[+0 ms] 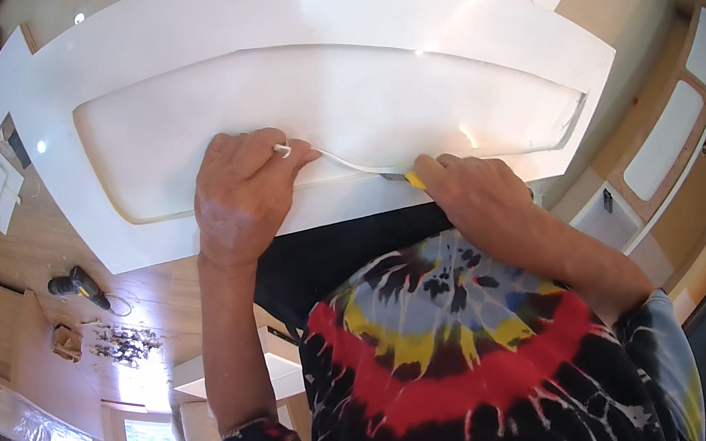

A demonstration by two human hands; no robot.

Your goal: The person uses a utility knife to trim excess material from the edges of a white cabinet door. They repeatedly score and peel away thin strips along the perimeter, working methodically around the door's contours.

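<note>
A pale wooden worktop (150, 299) carried a large glossy white moulded panel (322, 46) with a raised centre. The left hand (240, 198) pinched a thin white trimmed strip (343, 161) curling off the panel's near edge. The right hand (471, 190) was closed around a yellow-handled knife (412, 180), its blade at that edge. A black cordless drill (79, 286) lay well apart.

No packages, labels, signs or screens.

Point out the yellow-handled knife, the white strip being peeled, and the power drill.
yellow-handled knife (412, 179), head view, on its yellow handle.
white strip (348, 163), head view, mid-length of the curl.
power drill (79, 286), head view, on its body.
</note>
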